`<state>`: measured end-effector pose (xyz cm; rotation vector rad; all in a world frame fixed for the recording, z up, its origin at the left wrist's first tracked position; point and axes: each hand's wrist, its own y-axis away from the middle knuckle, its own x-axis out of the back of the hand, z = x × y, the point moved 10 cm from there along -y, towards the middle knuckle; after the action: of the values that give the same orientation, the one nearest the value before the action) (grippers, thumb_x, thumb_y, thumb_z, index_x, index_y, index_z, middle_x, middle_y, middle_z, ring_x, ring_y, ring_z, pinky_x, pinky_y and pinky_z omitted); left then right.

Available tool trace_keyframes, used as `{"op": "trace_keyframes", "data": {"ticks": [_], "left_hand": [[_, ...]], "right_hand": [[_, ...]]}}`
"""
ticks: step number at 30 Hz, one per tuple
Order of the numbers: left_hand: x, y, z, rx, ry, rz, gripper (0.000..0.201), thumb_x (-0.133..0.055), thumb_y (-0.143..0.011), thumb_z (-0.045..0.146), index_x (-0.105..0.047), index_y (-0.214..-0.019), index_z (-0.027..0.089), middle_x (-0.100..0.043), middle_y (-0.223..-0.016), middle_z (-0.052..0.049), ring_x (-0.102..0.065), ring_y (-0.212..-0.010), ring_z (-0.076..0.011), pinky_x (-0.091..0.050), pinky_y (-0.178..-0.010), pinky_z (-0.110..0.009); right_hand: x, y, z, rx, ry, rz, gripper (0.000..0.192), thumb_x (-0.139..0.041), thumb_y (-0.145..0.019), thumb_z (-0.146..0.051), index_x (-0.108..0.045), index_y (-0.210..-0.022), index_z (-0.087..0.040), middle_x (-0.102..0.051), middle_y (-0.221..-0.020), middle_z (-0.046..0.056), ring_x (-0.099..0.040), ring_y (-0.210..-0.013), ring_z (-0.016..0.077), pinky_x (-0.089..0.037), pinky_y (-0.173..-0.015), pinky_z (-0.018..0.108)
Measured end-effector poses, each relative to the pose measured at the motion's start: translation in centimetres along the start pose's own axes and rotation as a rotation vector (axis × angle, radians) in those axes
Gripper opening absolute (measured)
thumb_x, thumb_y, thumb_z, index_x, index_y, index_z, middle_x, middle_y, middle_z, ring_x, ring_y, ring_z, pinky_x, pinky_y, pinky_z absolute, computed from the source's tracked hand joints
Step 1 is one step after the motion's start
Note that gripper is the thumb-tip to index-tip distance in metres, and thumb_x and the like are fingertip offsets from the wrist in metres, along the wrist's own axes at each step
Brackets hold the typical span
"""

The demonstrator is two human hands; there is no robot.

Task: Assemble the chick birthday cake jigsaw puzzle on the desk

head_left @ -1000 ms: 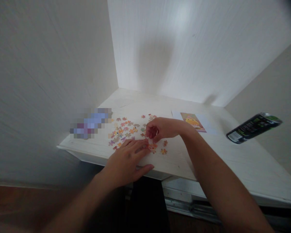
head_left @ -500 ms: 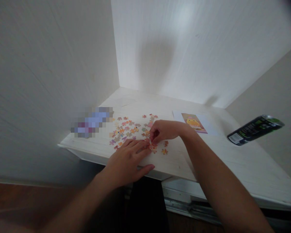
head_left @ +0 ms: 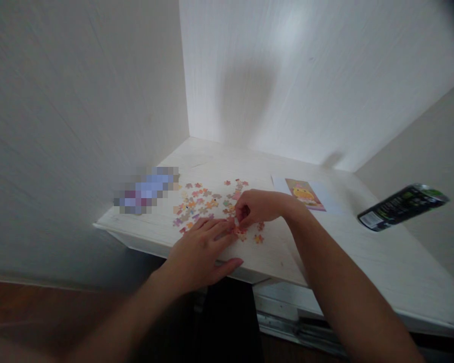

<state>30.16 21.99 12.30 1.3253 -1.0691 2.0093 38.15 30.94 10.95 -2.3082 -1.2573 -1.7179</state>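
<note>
Many small, colourful jigsaw puzzle pieces (head_left: 201,206) lie loose on the white tabletop (head_left: 227,156). My left hand (head_left: 202,244) rests flat with its fingers stretched out, the fingertips on reddish pieces near the front edge. Just beyond those fingertips, my right hand (head_left: 251,206) is bent down in a pinch on a puzzle piece, which its fingers mostly hide. A small cluster of orange-red pieces (head_left: 242,234) lies under and beside both sets of fingertips. One orange piece (head_left: 258,238) sits apart to the right.
A sheet of paper with a printed yellow character picture (head_left: 305,194) lies behind my right wrist. Farther right stands a dark can (head_left: 401,206). A blurred bluish item (head_left: 149,190) lies at the left wall. White panels enclose the tabletop at the back and sides.
The whole view has shifted slightly, so everything appears a little lower and to the right. Both hands keep nearly the same pose over the pieces.
</note>
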Motion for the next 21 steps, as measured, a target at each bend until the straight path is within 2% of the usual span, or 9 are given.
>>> {"op": "trace_keyframes", "data": {"ticks": [10,21], "left_hand": [[0.1,0.1,-0.1,0.004,0.001,0.029,0.043,-0.054,-0.089,0.049,-0.057,-0.123,0.023,-0.055,-0.135,-0.009,-0.05,-0.122,-0.0303,-0.035,-0.106,-0.051],[0.3,0.2,-0.1,0.03,0.032,0.003,0.044,-0.056,-0.087,0.052,-0.059,-0.119,0.022,-0.056,-0.131,-0.007,-0.051,-0.119,-0.0272,-0.034,-0.107,-0.045]], "right_hand": [[-0.5,0.2,0.3,-0.033,0.017,-0.064,0.027,-0.07,-0.07,-0.04,-0.071,-0.083,-0.017,-0.066,-0.066,0.001,-0.054,-0.056,0.0117,-0.036,-0.052,0.023],[-0.6,0.0,1.3,-0.12,0.066,-0.033,0.033,-0.071,-0.066,-0.047,-0.07,-0.081,-0.017,-0.065,-0.069,0.002,-0.051,-0.055,0.012,-0.034,-0.052,0.025]]}}
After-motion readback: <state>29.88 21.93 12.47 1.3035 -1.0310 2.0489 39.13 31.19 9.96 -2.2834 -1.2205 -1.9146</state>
